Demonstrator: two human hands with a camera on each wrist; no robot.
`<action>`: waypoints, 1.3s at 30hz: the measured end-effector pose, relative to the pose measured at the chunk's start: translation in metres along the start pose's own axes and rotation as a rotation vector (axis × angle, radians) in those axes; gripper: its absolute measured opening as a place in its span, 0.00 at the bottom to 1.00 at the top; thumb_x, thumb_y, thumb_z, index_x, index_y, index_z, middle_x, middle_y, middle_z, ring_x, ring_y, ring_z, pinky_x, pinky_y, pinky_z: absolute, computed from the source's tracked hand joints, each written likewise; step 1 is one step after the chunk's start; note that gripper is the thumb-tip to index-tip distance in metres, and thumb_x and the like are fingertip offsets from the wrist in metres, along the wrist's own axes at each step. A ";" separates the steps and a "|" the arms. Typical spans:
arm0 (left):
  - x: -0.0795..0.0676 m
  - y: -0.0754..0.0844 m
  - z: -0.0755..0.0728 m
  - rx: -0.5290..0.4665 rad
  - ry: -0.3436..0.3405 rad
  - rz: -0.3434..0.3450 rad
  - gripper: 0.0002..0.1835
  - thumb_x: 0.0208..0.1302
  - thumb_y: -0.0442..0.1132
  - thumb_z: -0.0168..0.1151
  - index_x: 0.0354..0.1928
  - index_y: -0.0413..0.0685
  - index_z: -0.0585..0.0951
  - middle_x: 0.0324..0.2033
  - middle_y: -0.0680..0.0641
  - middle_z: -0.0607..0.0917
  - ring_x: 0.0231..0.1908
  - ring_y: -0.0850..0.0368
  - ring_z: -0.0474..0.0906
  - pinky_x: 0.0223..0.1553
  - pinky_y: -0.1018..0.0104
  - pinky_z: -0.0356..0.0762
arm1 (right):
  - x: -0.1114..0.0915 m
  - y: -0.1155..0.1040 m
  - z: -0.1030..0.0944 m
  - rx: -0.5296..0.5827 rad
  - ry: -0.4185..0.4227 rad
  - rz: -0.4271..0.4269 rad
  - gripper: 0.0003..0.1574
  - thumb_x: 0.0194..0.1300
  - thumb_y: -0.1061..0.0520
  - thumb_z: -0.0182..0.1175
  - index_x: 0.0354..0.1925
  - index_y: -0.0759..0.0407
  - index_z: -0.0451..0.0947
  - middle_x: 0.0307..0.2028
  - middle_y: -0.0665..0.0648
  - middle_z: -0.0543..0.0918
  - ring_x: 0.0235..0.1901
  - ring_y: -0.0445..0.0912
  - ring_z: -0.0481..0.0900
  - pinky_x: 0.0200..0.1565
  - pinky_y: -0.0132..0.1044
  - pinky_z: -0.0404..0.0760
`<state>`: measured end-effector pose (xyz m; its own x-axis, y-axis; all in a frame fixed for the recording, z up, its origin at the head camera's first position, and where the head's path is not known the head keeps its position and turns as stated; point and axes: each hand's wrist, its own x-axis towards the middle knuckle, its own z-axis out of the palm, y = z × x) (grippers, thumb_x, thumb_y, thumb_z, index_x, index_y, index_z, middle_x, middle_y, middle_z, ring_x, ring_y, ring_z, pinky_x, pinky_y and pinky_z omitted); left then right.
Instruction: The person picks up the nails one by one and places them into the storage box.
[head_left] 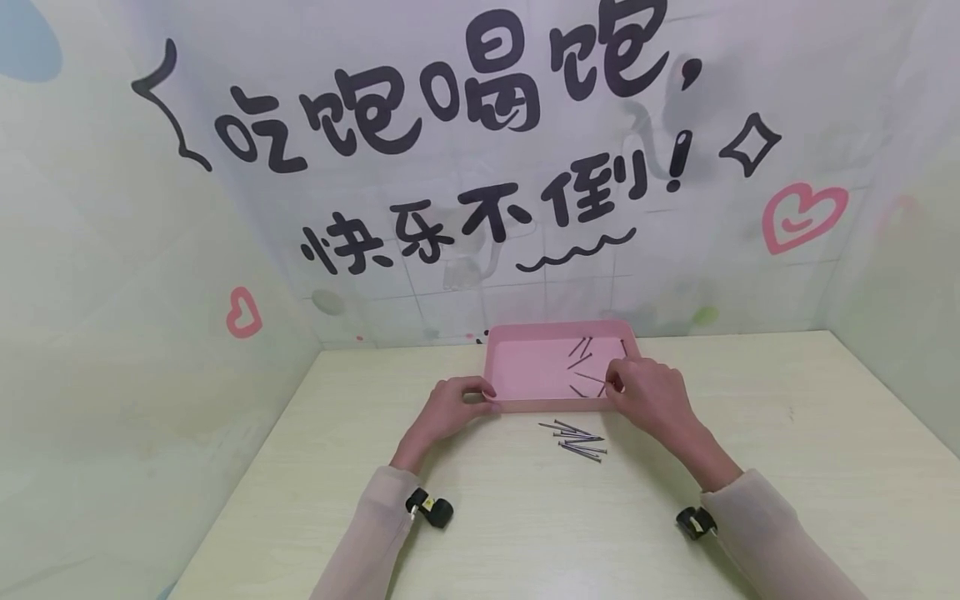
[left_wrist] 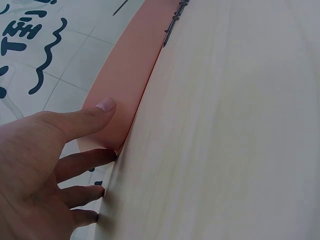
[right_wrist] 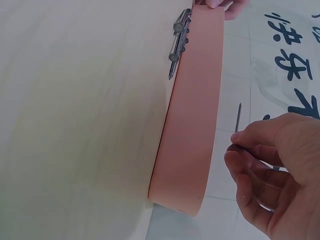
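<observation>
A shallow pink tray (head_left: 525, 406) stands on the table against the back wall. My left hand (head_left: 450, 410) grips its front left corner, the thumb (left_wrist: 100, 117) lying on the front wall and the other fingers round the corner. Over the tray's right part, my right hand (head_left: 654, 398) pinches a nail (right_wrist: 238, 117) between thumb and forefinger, its pointed end sticking out to the left in the head view. Several nails (head_left: 580, 362) lie scattered inside the tray. In front of it, on the tabletop, is a small pile of nails (head_left: 577, 440).
The pale wooden table (head_left: 525, 525) spreads out before the tray. A printed cloth wall (head_left: 420, 308) with large black characters rises right behind the tray, and pale side walls close in the left and right. Small black cameras (head_left: 431, 507) sit on both wrists.
</observation>
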<state>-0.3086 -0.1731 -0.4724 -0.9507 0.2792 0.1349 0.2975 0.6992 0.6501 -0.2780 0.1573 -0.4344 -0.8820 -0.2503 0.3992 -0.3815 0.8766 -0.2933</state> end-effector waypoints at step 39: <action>0.001 -0.001 0.000 -0.004 -0.002 0.003 0.07 0.63 0.47 0.74 0.42 0.59 0.89 0.45 0.56 0.91 0.60 0.50 0.83 0.68 0.43 0.72 | -0.004 -0.004 0.005 0.095 -0.471 -0.174 0.06 0.62 0.59 0.71 0.30 0.49 0.86 0.24 0.42 0.81 0.26 0.37 0.73 0.33 0.32 0.76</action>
<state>-0.3099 -0.1736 -0.4734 -0.9496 0.2829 0.1349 0.2999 0.6956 0.6529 -0.2739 0.1526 -0.4389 -0.8238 -0.5665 0.0207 -0.5380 0.7698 -0.3435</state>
